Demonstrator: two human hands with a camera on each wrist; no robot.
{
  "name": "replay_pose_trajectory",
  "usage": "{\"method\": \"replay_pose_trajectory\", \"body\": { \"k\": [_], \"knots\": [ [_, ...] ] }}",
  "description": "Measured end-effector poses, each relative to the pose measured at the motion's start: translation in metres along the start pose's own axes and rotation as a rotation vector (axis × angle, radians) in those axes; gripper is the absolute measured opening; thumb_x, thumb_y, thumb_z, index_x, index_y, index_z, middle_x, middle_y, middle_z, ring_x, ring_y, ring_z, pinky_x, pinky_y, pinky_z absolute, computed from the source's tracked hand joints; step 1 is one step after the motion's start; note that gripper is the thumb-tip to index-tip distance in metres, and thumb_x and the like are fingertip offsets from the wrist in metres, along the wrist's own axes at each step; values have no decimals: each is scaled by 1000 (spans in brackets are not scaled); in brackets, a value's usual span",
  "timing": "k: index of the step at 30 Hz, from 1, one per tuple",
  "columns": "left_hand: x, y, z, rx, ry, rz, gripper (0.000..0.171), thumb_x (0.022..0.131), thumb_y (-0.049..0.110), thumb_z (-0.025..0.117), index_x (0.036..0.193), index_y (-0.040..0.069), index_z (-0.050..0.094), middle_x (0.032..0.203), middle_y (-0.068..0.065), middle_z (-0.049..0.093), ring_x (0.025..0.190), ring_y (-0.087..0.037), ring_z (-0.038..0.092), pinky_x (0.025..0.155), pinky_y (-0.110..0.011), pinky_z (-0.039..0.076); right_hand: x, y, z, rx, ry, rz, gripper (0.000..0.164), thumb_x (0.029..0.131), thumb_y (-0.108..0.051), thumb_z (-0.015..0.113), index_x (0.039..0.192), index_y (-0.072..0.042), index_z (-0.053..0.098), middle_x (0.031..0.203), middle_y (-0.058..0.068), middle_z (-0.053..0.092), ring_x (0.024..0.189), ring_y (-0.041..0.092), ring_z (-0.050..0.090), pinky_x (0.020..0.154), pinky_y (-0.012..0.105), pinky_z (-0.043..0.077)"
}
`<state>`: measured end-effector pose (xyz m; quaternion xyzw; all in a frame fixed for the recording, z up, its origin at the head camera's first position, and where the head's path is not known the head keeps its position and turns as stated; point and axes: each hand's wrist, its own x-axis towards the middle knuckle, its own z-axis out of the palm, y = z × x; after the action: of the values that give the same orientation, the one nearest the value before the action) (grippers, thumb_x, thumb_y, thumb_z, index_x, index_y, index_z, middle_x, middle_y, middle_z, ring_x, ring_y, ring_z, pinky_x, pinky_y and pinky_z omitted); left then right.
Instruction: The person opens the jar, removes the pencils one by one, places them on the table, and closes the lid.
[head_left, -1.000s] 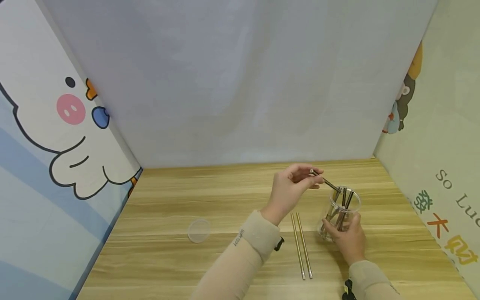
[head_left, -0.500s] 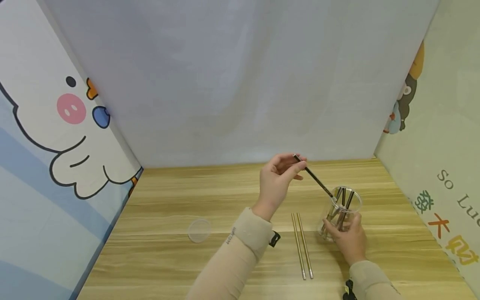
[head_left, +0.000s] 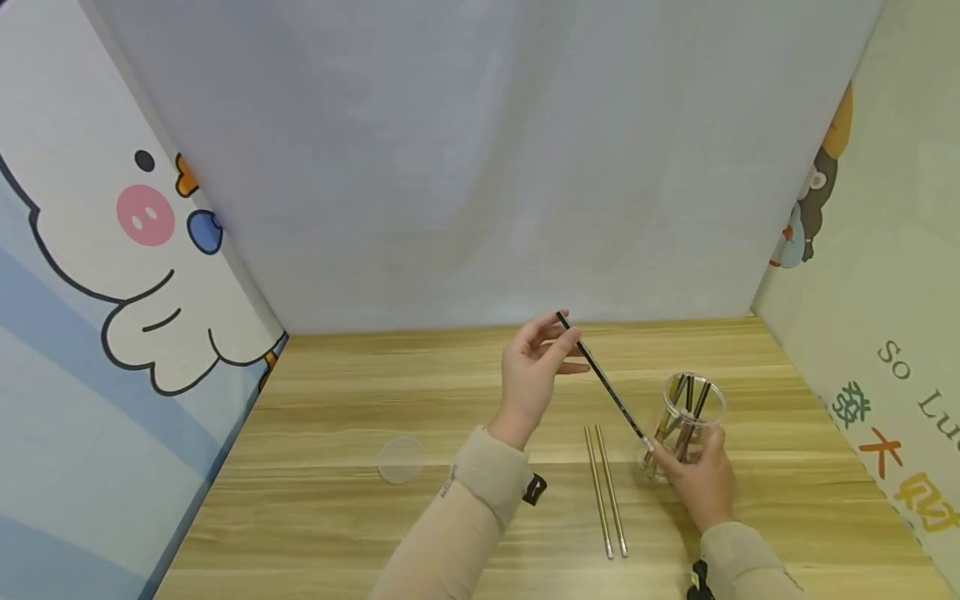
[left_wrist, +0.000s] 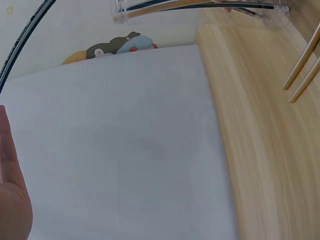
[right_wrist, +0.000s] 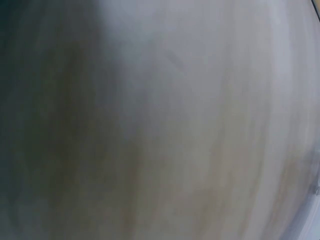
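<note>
In the head view my left hand (head_left: 531,373) pinches a black pencil (head_left: 609,392) near its upper end. The pencil slants down to the right, its pale lower end beside the jar and close to my right thumb; whether they touch I cannot tell. My right hand (head_left: 703,485) grips the lower part of a clear round jar (head_left: 724,408), which stands on the table with several dark and gold pencils (head_left: 701,402) in it. The left wrist view catches part of the left hand (left_wrist: 12,200), the black pencil (left_wrist: 25,40) and the jar (left_wrist: 119,11). The right wrist view is mostly blurred.
Two gold pencils, a left one (head_left: 597,492) and a right one (head_left: 611,492), lie side by side between the arms. A clear round disc (head_left: 400,460) lies farther left on the wooden table (head_left: 322,517). A pale back wall (head_left: 450,167) and printed side walls enclose the table.
My left hand has drawn the black pencil out of the jar and moved left. The pencil's lower end has come down outside the jar. My right hand has stayed on the jar.
</note>
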<state>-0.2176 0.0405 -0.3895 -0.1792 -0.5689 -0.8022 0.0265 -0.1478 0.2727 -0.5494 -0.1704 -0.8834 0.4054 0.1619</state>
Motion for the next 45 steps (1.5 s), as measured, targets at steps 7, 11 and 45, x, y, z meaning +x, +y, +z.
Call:
{"method": "replay_pose_trajectory", "body": {
  "k": [7, 11, 45],
  "knots": [
    [-2, -15, -10, 24, 45, -111, 28, 95, 5, 65, 119, -8, 62, 94, -2, 66, 74, -9, 68, 65, -32, 61, 1, -1, 0, 7, 13, -7, 70, 85, -43, 74, 123, 2, 37, 102, 30, 62, 86, 40, 65, 61, 35, 49],
    [-4, -28, -14, 48, 83, -187, 27, 94, 8, 67, 117, -6, 64, 94, -4, 67, 73, -9, 68, 64, -30, 61, 3, -1, 2, -5, 25, -18, 70, 84, -42, 75, 123, 3, 37, 98, 29, 63, 82, 38, 64, 59, 33, 48],
    [-44, -119, -21, 207, 200, -560, 22, 90, 11, 73, 107, -2, 70, 94, -11, 72, 64, -10, 65, 68, -35, 62, 1, 2, 2, -13, 37, -21, 67, 83, -38, 76, 120, 2, 37, 93, 28, 63, 77, 36, 64, 57, 32, 45]
  ]
}}
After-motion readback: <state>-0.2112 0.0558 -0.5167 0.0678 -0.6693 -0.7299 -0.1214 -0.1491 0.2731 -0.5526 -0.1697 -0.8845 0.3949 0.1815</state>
